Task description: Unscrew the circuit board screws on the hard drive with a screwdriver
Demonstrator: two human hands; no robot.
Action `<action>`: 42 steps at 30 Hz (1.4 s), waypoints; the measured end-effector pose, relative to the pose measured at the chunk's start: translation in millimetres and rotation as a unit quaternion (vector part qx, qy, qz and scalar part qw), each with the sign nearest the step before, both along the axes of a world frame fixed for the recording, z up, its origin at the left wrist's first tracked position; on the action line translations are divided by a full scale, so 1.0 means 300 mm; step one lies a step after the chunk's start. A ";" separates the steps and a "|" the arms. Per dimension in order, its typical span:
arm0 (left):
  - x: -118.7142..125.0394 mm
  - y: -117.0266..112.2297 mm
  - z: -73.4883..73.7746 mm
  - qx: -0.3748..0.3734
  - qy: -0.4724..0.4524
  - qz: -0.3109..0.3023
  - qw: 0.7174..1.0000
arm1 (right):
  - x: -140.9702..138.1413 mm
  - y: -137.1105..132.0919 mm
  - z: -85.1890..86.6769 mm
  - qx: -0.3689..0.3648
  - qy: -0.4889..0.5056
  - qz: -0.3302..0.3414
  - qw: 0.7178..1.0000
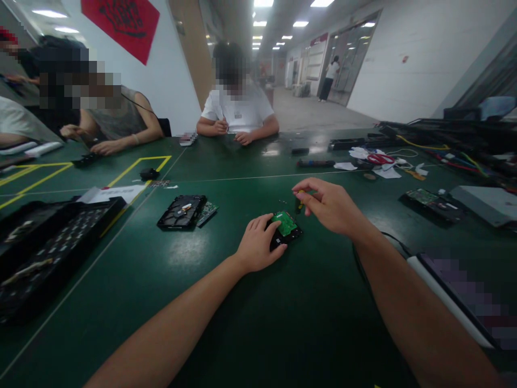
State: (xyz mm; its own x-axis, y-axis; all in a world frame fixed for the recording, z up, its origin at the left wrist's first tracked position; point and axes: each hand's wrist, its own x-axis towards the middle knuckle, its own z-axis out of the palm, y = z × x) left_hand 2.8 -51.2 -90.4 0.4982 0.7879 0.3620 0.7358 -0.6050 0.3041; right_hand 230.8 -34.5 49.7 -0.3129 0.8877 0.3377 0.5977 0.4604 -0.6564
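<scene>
- Hard drive (288, 230), as it seems — lying flat on the green table (214, 328) in front of the person, board side up, between the two hands.
- It should feel dense and rather heavy for its size, with a stiff casing that won't flex under a firm hold.
- Its green circuit board (286, 221) is likely the fragile part, easily scratched or cracked by a slipping tip.
- Best hold is by the long sides of the black casing, thumb on one edge and fingers on the other, keeping pressure off the board; the smooth tabletop may let it slide or turn if it isn't braced.
- Left hand (255, 245) lies over its left side with the fingers spread, the index reaching the board and the thumb by the near edge; how hard they press, I can't tell.
- Right hand (326, 206) hangs just beyond the far right corner, thumb and fingertips pinching a slim tool with yellow on it (301, 199), probably a screwdriver.
- As for looks: a small dark slab, squared off, set askew to the table's edge — bright green on top, black around the rim, with a few pale specks on the tabletop just past it.
</scene>
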 end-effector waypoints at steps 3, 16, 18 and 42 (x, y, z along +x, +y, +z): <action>0.001 -0.001 0.001 0.001 0.001 0.001 1.000 | -0.002 0.006 -0.011 -0.016 0.036 -0.023 0.999; 0.001 -0.001 0.007 -0.001 0.008 0.001 1.000 | -0.010 0.001 -0.011 -0.026 0.026 0.006 0.999; 0.001 -0.001 0.007 0.001 0.007 0.000 1.000 | -0.010 0.003 -0.013 -0.032 0.022 0.012 0.999; 0.000 -0.002 0.006 -0.001 0.009 0.000 1.000 | 0.013 0.023 -0.018 -0.020 0.042 -0.022 0.999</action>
State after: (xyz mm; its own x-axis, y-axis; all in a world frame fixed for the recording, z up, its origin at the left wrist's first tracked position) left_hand 2.9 -51.8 -88.7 0.5042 0.7884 0.3525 0.7411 -0.6045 0.2921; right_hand 234.7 -27.7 44.2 -0.2458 0.9134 0.3245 0.5580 0.4071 -0.7231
